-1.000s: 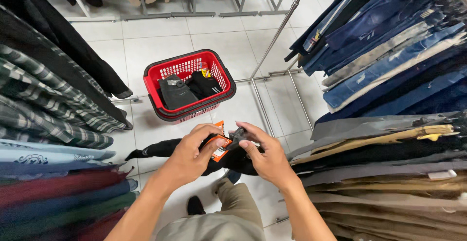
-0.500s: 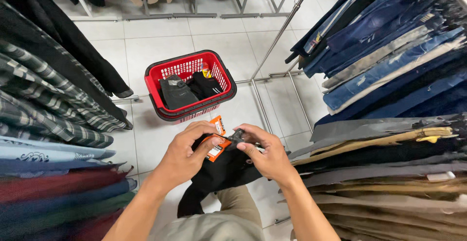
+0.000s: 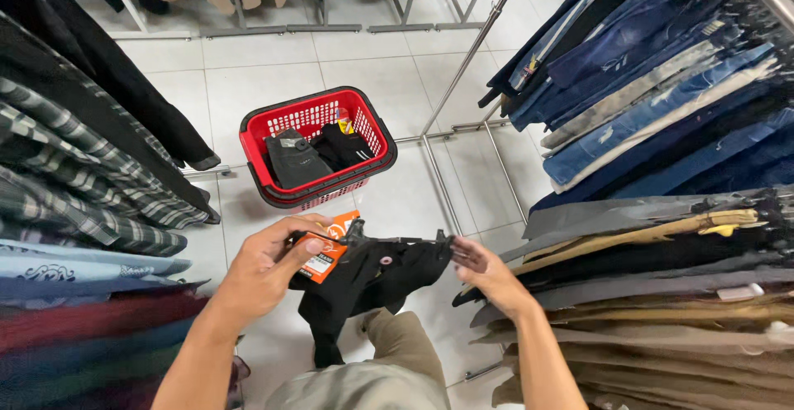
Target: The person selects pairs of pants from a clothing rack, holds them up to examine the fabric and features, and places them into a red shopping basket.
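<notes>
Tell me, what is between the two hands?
In the head view, black trousers on a clip hanger stretch between the left hand and right hand, with an orange tag.

Black trousers [image 3: 372, 282] on a black clip hanger [image 3: 397, 240] — waistband stretched level between both hands, legs folded and drooping below toward the floor. Small pale button on the front. Orange tag [image 3: 327, 249] with a white label at the left end of the waistband, tilted, partly under a thumb.
</notes>
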